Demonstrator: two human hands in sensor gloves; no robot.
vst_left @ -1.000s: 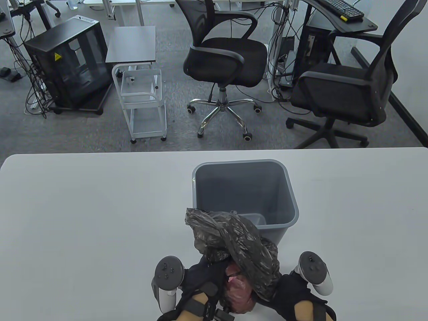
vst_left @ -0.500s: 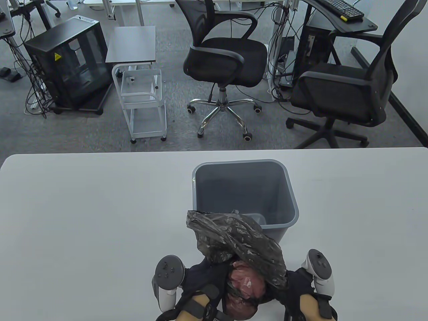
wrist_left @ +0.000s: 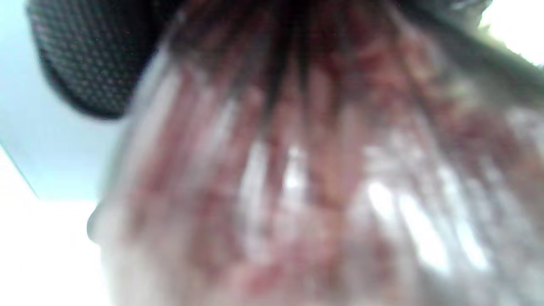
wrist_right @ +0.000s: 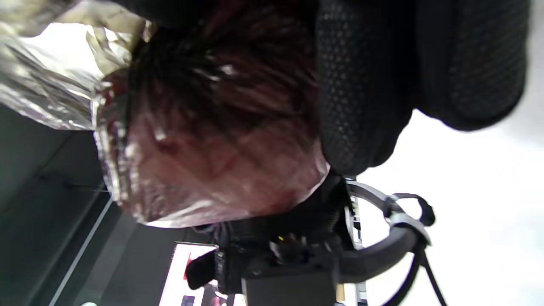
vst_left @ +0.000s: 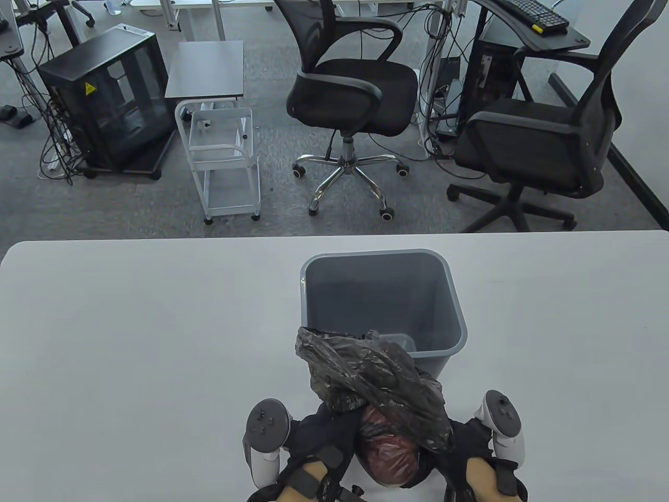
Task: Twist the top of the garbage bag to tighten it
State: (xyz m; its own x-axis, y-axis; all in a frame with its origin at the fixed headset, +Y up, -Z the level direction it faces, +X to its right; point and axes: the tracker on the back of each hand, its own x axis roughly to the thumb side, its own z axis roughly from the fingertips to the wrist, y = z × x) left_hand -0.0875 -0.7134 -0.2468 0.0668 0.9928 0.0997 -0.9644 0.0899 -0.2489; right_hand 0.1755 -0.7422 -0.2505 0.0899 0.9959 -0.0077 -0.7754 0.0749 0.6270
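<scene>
Table [vst_left: 130,340] | bin [vst_left: 384,253]: empty | garbage bag [vst_left: 376,381]: reddish contents | left hand [vst_left: 313,439], right hand [vst_left: 468,444] grip it

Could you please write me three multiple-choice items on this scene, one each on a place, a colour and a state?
1. Where is the bag relative to the bin?
A. inside it
B. in front of it, nearer the person
C. behind it

2. What colour is the bin?
A. grey
B. red
C. yellow

3. What are the left hand and right hand doing?
A. both grip the bag
B. both lie flat on the table
C. both reach into the bin

Answers: 1 B, the bag stands between bin and hands. 2 A, its walls are grey. 3 A, gloved fingers press into the plastic from both sides.
</scene>
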